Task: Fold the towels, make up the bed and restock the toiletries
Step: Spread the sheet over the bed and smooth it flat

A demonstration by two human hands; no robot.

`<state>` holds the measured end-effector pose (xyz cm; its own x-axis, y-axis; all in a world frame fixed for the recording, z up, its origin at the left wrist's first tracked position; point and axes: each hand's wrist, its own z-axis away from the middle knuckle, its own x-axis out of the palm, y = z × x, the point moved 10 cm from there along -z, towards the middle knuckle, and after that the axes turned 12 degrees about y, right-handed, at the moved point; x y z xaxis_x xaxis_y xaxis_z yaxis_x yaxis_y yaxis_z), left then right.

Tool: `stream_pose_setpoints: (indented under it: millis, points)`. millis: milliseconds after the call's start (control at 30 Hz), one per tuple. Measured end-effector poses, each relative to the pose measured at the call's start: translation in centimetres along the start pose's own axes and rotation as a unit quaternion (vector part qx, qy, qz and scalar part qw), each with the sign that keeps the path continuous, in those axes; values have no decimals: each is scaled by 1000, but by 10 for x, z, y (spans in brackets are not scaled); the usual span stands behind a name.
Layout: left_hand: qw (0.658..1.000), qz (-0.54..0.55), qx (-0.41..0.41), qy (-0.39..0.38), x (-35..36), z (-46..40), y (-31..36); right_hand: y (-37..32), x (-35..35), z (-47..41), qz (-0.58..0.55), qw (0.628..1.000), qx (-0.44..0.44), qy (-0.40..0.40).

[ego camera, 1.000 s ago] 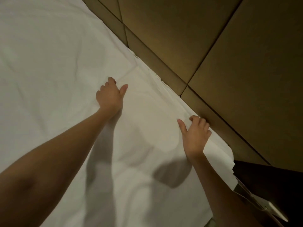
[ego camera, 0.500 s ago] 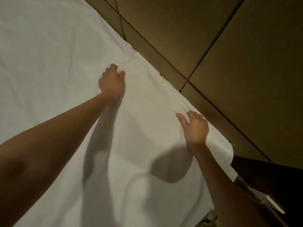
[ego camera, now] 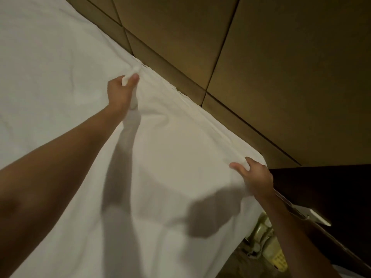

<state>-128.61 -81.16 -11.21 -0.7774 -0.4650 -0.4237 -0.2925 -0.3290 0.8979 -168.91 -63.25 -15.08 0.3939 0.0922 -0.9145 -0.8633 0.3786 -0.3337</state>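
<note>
Both hands are closed on the white sheet (ego camera: 180, 157), left hand (ego camera: 120, 93) pinching a bunch, right hand (ego camera: 255, 177) gripping the corner; an uneven pull could leave it crooked against the headboard (ego camera: 261, 67).

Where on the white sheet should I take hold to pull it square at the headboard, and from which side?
Grip the white sheet along its bunched top hem beside the padded headboard, coming from above on the bed side. That edge is ridged, so fingers can curl round it, as the left hand and right hand do now.
</note>
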Motion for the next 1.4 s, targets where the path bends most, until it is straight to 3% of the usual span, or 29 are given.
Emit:
stream_pose_setpoints:
  millis: [367, 667, 900, 1133, 1267, 1400]
  points:
    - [995, 85, -43, -3, -107, 69, -2, -42, -39, 95, -105, 994, -29, 2]
    - [998, 13, 34, -46, -221, 164, -34, -75, -39, 207, -115, 987, -111, 15]
    - [999, -10, 28, -43, -338, 231, -77, -103, -30, 322, -84, 979, -183, -1]
    - [996, -10, 0, -86, -428, 280, -116, -130, 14, 430, -77, 980, -183, -26]
    - [998, -40, -36, -43, -483, 290, -155, -146, 46, 491, -56, 980, -191, -19]
    - [988, -130, 23, -84, -535, 303, -193, -168, 70, 568, -24, 979, -204, 0]
